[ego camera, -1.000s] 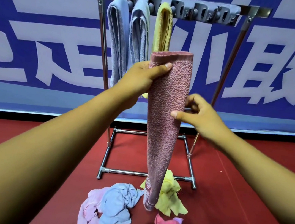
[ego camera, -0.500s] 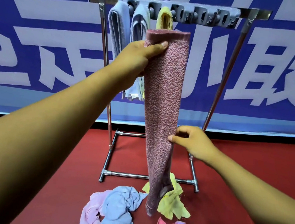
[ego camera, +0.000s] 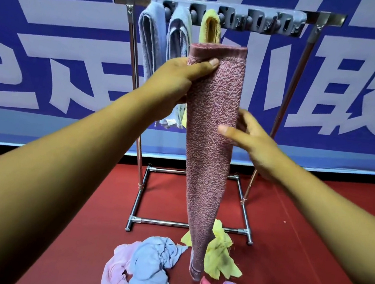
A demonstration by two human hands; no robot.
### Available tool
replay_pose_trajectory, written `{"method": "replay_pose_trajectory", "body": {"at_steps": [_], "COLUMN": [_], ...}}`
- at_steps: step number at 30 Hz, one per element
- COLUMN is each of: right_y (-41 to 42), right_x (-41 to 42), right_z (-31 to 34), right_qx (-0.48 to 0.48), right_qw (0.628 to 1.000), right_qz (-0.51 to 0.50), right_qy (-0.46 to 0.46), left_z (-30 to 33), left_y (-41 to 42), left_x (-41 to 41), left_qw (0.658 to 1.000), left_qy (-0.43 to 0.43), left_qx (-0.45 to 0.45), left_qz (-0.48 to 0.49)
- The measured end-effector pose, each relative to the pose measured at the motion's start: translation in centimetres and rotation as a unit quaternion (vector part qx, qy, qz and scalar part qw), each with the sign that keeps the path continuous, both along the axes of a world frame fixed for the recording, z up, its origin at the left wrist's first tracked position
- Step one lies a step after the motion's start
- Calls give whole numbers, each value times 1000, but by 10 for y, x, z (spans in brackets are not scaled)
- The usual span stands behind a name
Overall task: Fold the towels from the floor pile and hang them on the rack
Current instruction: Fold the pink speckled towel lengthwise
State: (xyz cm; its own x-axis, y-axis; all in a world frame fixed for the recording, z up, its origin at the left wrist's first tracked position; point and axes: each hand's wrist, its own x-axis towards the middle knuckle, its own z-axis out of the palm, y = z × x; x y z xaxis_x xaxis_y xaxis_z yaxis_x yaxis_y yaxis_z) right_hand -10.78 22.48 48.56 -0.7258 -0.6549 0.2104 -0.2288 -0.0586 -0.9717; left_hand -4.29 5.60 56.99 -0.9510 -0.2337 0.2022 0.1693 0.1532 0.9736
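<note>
A long dusty-pink towel (ego camera: pixel 208 144), folded lengthwise, hangs in front of the metal rack (ego camera: pixel 324 17). My left hand (ego camera: pixel 179 86) grips it near its top edge, thumb across the front. My right hand (ego camera: pixel 250 137) holds its right edge about a third of the way down, thumb on the front and fingers behind. Its lower end dangles just above the floor pile (ego camera: pixel 152 265) of crumpled blue, lilac, yellow and pink towels. Two blue-grey towels (ego camera: pixel 151 40) and a yellow one (ego camera: pixel 209 29) hang from clips on the rack's left half.
The rack's grey clip bar (ego camera: pixel 267 22) has several free clips to the right of the yellow towel. Its chrome base frame (ego camera: pixel 167 223) lies on the red floor behind the pile. A blue and white banner (ego camera: pixel 51 54) covers the wall behind.
My left hand lowered the towel's top a little from its height half a second ago. My right hand slid back up the towel's right edge after dropping lower.
</note>
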Motion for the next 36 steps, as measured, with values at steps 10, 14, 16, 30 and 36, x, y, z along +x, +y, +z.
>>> {"method": "replay_pose_trajectory", "body": {"at_steps": [10,14,16,30,36], "right_y": [-13,-12,-11,-14,-17], "right_x": [-1,-6,-7,-1,1], "right_z": [24,37,39,47,48], "right_qx": [-45,-54,-38,-69,-46], "right_qw": [999,998,998,995,997], "right_qz": [-11,-38,-48,-54,-51], "right_qy": [-20,20,32,45,37], "left_z": [1,-3,-4,-18,-26], "left_y": [0,-3,-4,-10,-13], "left_x": [7,7,7,8,8], "left_qw": [999,999,999,997,997], "left_qy": [0,-11,-18,-29,-13], "left_qx": [-21,-27,-20,-12,-24], "left_qz": [-28,-21,-20,-74,-73]}}
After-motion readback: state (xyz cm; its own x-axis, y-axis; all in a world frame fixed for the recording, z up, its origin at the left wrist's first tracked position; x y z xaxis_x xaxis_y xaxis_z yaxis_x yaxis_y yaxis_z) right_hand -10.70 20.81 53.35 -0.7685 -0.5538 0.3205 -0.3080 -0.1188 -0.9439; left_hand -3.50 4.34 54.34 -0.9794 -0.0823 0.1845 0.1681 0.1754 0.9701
